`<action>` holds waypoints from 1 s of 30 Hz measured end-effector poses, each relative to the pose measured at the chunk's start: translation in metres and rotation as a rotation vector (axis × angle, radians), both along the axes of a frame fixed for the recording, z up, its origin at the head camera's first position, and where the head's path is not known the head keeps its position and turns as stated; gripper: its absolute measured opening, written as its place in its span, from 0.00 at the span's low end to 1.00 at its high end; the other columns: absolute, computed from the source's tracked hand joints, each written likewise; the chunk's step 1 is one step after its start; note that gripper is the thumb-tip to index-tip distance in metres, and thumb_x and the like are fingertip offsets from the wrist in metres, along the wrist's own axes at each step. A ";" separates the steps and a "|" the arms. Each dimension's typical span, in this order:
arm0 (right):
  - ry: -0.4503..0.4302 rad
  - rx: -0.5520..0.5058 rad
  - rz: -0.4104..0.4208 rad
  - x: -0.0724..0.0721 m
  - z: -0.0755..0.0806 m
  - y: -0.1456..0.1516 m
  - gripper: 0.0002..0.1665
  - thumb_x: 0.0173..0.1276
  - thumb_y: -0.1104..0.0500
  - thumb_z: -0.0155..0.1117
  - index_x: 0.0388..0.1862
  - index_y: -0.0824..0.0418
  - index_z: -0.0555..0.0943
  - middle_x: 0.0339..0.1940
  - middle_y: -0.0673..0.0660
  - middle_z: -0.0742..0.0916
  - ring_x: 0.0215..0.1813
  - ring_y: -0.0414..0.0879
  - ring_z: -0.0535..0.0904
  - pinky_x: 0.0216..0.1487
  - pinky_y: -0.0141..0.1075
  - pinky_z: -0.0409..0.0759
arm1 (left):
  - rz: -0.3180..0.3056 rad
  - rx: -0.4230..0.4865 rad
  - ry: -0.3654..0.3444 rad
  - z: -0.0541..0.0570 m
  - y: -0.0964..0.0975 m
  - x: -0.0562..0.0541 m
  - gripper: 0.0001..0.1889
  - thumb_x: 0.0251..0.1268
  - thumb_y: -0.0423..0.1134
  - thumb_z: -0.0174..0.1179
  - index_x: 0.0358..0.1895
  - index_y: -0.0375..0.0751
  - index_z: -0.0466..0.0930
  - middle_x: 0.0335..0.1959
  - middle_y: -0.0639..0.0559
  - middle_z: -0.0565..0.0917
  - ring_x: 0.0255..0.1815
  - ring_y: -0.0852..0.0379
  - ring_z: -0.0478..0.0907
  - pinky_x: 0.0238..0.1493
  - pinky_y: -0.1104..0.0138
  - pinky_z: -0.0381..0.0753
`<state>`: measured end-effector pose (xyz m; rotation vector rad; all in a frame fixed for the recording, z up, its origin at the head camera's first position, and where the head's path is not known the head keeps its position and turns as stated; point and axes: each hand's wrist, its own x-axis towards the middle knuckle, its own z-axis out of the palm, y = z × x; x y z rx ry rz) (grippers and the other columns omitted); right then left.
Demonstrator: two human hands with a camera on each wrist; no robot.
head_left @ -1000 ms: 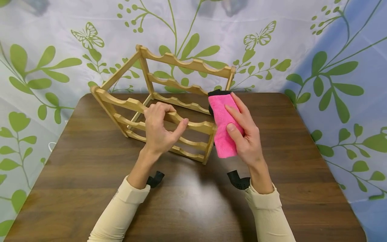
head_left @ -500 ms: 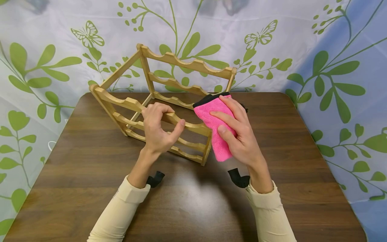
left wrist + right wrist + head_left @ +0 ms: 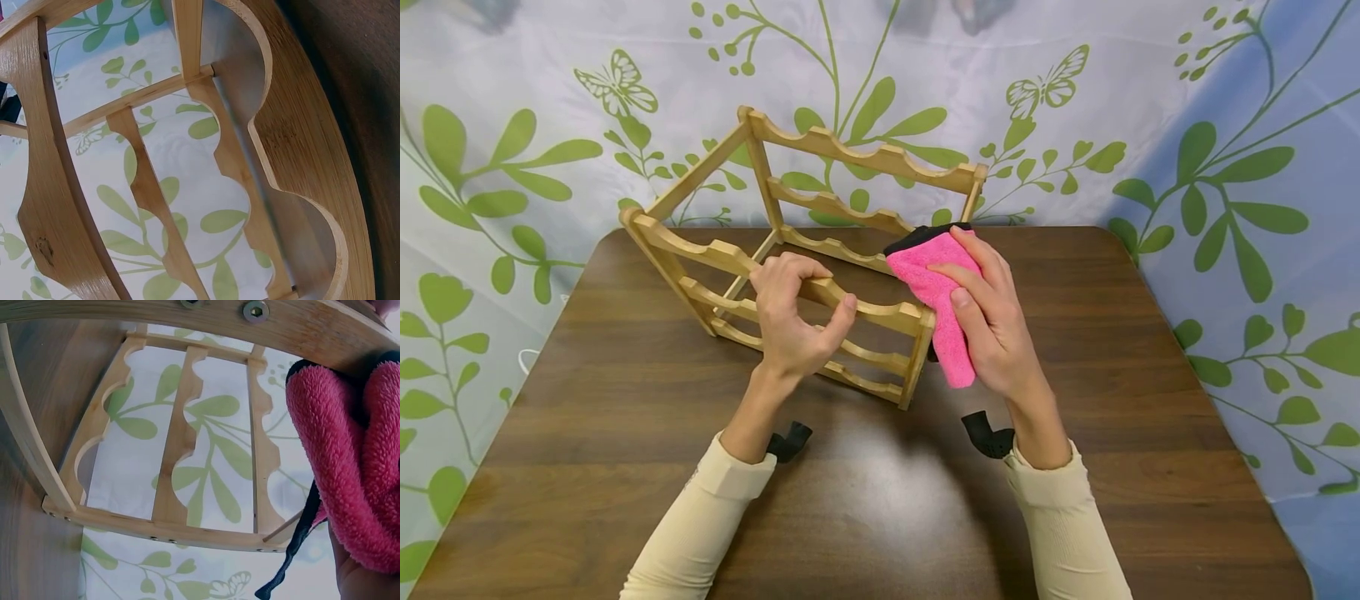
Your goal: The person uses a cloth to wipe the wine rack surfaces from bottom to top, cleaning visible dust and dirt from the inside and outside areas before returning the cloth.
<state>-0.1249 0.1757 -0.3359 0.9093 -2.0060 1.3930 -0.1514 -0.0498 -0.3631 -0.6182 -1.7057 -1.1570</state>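
A wooden wine rack [image 3: 880,313] with scalloped rails stands on the table, turned at an angle. Its top front rail is gripped by my left hand [image 3: 790,312], thumb toward the near side. My right hand [image 3: 1003,333] holds a folded pink cloth [image 3: 934,265] with black edging at the rack's right end, by the top front corner. In the right wrist view the fluffy cloth [image 3: 331,456] lies against the end bar, and a black edge strip dangles below it. The left wrist view shows the rack's rails [image 3: 297,137] close up; the left fingers are out of that view.
The brown wooden table [image 3: 865,517] has its far edge close to a leaf-patterned backdrop [image 3: 1075,150]. Black wrist mounts [image 3: 987,435] sit at both cuffs. A thin white loop [image 3: 527,361] shows by the table's left edge.
My right hand has swung the cloth left onto the rack's corner, then slightly back right along its end. The left hand keeps its grip on the rail, and the rack stays nearly still.
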 end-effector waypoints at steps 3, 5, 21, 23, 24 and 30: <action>0.003 0.012 -0.012 -0.002 0.000 0.001 0.18 0.67 0.68 0.49 0.52 0.69 0.81 0.70 0.62 0.71 0.73 0.57 0.59 0.68 0.54 0.59 | -0.002 0.001 0.000 0.000 0.000 0.000 0.14 0.48 0.44 0.61 0.30 0.35 0.76 0.26 0.45 0.77 0.29 0.46 0.69 0.45 0.57 0.54; 0.001 0.024 -0.019 -0.003 0.001 0.001 0.18 0.68 0.67 0.50 0.52 0.68 0.81 0.71 0.62 0.71 0.73 0.57 0.59 0.67 0.54 0.59 | -0.005 0.003 0.000 0.000 -0.001 0.000 0.14 0.48 0.44 0.60 0.30 0.35 0.75 0.26 0.45 0.77 0.29 0.45 0.69 0.45 0.57 0.53; 0.049 0.068 -0.103 -0.007 0.001 0.000 0.17 0.68 0.66 0.53 0.52 0.66 0.82 0.69 0.63 0.73 0.71 0.56 0.61 0.66 0.54 0.61 | -0.019 0.019 0.014 -0.001 -0.003 0.002 0.13 0.45 0.42 0.58 0.29 0.35 0.74 0.24 0.45 0.75 0.27 0.46 0.66 0.46 0.59 0.52; 0.052 0.061 -0.114 -0.007 0.001 -0.001 0.17 0.68 0.64 0.54 0.52 0.66 0.83 0.69 0.63 0.73 0.71 0.56 0.62 0.66 0.54 0.61 | -0.021 0.017 0.016 -0.001 -0.003 0.002 0.13 0.44 0.42 0.58 0.29 0.34 0.74 0.24 0.45 0.75 0.27 0.46 0.66 0.46 0.59 0.52; 0.051 0.060 -0.119 -0.007 0.002 -0.001 0.17 0.69 0.64 0.54 0.51 0.66 0.83 0.69 0.62 0.73 0.71 0.56 0.62 0.66 0.54 0.61 | -0.022 0.018 0.016 -0.001 -0.003 0.002 0.13 0.44 0.42 0.58 0.29 0.34 0.74 0.24 0.45 0.75 0.28 0.46 0.66 0.46 0.59 0.52; 0.036 0.085 -0.135 -0.009 0.004 -0.001 0.17 0.70 0.63 0.54 0.53 0.66 0.83 0.70 0.62 0.73 0.71 0.55 0.62 0.67 0.53 0.60 | -0.025 0.032 0.021 0.000 -0.005 0.002 0.13 0.43 0.41 0.58 0.28 0.34 0.74 0.23 0.45 0.75 0.28 0.46 0.66 0.47 0.59 0.52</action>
